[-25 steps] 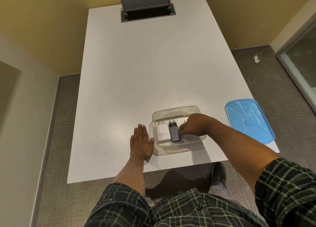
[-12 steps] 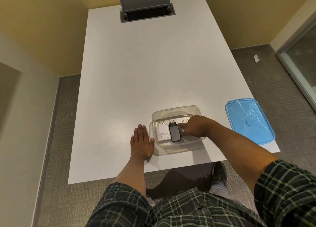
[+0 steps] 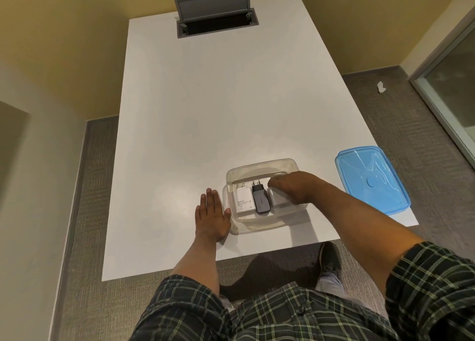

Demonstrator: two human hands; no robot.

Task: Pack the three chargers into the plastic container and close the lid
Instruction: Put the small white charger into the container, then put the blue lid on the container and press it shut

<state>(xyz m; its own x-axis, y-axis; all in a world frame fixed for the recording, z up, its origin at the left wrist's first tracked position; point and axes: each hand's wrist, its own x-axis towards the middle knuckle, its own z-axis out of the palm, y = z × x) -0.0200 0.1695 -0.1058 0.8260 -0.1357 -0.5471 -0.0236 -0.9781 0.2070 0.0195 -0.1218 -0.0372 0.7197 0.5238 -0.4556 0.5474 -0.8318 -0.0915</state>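
Note:
A clear plastic container (image 3: 262,163) stands near the table's front edge. Inside it a white charger (image 3: 242,199) and a dark grey charger (image 3: 261,199) lie side by side, prongs pointing away from me. A second white charger (image 3: 278,199) lies to their right on the container's floor. My right hand (image 3: 295,188) is inside the container with its fingers curled over this charger, hiding its right part. My left hand (image 3: 212,216) lies flat on the table, fingers apart, its thumb against the container's left side. The blue lid (image 3: 370,181) rests at the table's right edge.
The white table (image 3: 205,109) stretches away to an open grey cable box (image 3: 216,14) at its far end. The lid overhangs the right edge slightly. Grey carpet surrounds the table, with my shoe (image 3: 330,263) just beyond the front edge.
My right hand's fingers have shifted a little toward the far end of the third charger, so more of its white body shows. My left hand has stayed put.

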